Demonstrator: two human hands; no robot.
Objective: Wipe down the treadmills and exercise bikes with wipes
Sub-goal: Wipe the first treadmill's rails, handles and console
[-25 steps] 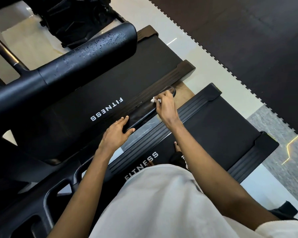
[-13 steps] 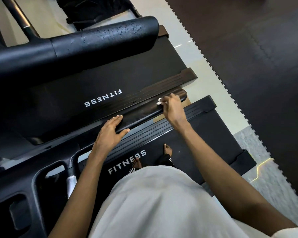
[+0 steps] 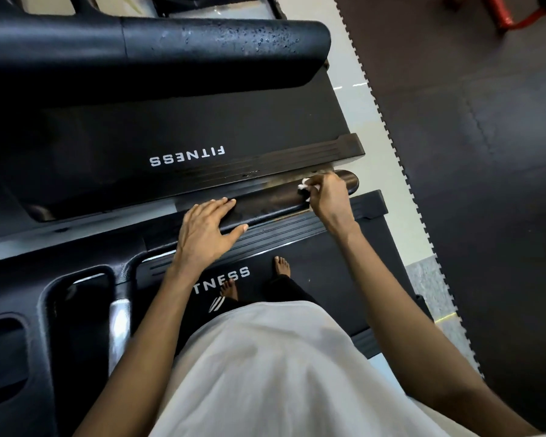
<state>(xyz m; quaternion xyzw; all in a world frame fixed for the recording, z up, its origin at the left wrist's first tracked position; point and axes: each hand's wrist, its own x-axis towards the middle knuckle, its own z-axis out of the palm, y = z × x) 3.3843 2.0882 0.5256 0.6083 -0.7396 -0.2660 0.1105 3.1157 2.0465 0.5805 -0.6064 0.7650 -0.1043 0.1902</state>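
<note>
Black plastic of the treadmill console fills the lower left of the frame. Just right of it, the left hand lies flat on the padded handrail, fingers straight and apart, clamping nothing. Past the rail's far edge sits the neighbouring treadmill, close alongside. Its own droplet-speckled rail crosses the top. Further right, near the handrail's rounded end, the right hand pinches a small white wipe against the rail top. Bare feet stand on the belt below. Beyond lie a pale floor strip and a dark interlocking mat.
</note>
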